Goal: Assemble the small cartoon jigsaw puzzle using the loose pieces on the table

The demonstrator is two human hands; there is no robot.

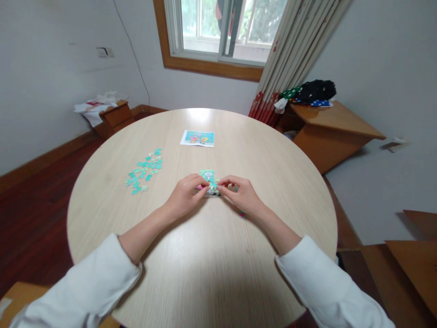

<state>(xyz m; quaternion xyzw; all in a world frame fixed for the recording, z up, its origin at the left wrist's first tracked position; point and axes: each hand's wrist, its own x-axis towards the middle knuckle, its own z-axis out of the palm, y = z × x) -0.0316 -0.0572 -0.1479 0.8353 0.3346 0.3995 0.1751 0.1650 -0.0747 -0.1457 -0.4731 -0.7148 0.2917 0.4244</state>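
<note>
A small, partly joined jigsaw puzzle (207, 175) lies on the table in front of me, teal with a pale cartoon figure. My left hand (186, 195) comes in from its left side, thumb and fingers pinched at a small teal and yellow jigsaw piece (214, 185). From the other side my right hand (241, 193) pinches at the same spot, its fingertips close to the left ones. The fingers cover part of the puzzle. Beneath my right wrist shows a dark, reddish loose piece (242, 213).
Many loose teal jigsaw pieces (145, 171) are spread on the left of the round wooden table (201, 278). Beyond the puzzle lies a printed picture sheet (197, 138) with cartoon figures. A wooden cabinet (336, 118) with cloths stands past the table's right edge.
</note>
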